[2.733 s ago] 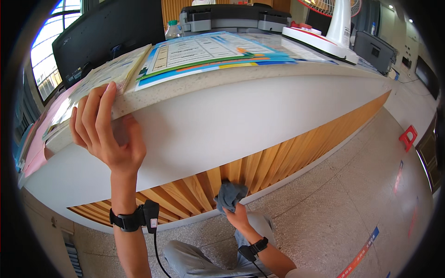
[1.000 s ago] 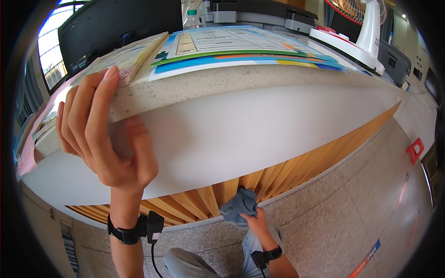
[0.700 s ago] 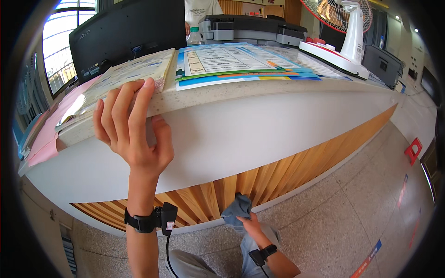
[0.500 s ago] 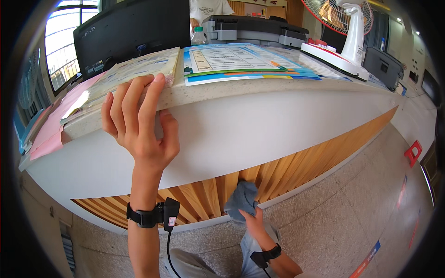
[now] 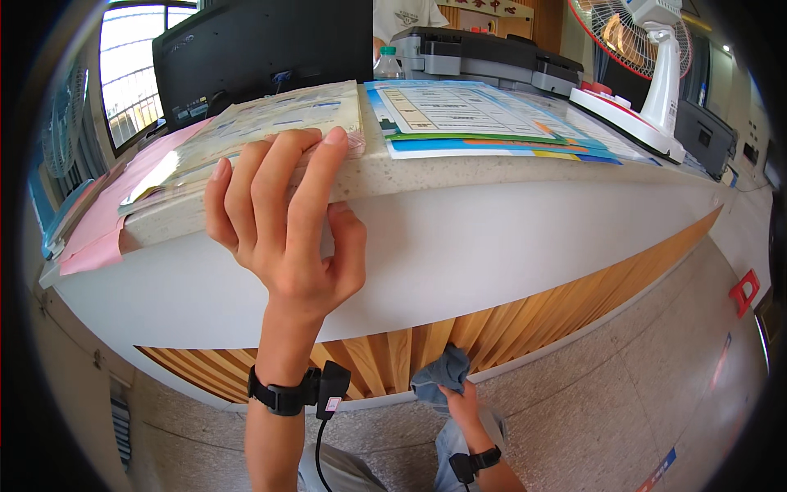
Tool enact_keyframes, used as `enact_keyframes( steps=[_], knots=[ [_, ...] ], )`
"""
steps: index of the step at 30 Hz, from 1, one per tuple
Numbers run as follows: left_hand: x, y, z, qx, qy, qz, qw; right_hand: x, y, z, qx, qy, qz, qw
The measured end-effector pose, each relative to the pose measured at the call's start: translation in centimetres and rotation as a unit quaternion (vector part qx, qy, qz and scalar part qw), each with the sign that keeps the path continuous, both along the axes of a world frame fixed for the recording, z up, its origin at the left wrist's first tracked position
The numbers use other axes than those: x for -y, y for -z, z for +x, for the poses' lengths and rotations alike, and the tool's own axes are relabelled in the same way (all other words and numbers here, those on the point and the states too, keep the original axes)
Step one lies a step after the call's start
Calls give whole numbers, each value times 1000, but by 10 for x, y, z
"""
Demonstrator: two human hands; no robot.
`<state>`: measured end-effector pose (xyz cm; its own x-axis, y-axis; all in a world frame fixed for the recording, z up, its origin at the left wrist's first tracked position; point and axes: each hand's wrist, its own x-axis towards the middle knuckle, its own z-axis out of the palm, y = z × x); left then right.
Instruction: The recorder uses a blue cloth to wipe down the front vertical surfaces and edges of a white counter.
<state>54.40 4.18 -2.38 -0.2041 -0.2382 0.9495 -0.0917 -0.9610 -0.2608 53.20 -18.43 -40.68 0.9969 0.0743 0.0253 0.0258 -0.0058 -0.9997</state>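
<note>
My left hand (image 5: 299, 238) is closed over the front edge of the pale speckled countertop (image 5: 459, 170), fingers on top and thumb against the front side. Under its fingertips lie papers beneath a clear cover (image 5: 279, 115). Low down, my right hand (image 5: 463, 403) grips a blue-grey cloth (image 5: 438, 375), which lies against the bottom of the wooden slat panel (image 5: 525, 336) on the counter's front. Part of the right fingers is hidden by the cloth.
On the counter stand a black monitor (image 5: 262, 61), a printer (image 5: 475, 53), a green-capped bottle (image 5: 388, 64) and a white-and-red fan (image 5: 656, 107). Blue-edged printed sheets (image 5: 467, 111) and pink paper (image 5: 98, 242) lie there too. A red stool (image 5: 744, 293) stands right. Behind is a person (image 5: 406, 15).
The whole view has shifted, so the scene sits farther right in the picture. My right hand and the cloth are slightly lower on the slats. My left hand keeps its hold on the edge.
</note>
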Motion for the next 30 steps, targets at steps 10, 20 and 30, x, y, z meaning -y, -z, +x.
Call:
enact_keyframes(
  steps=[10, 20, 30],
  knots=[
    [-1, 6, 6, -22, 7, -13, 1000, -2, 60, 0, -134, 20, 22, 991],
    [-3, 3, 7, 3, 1, 4, 1000, -15, -101, -10, 95, 81, 24, 992],
    [-2, 0, 5, -2, -10, 12, 1000, -1, 53, 15, -106, 34, 74, 991]
  ],
)
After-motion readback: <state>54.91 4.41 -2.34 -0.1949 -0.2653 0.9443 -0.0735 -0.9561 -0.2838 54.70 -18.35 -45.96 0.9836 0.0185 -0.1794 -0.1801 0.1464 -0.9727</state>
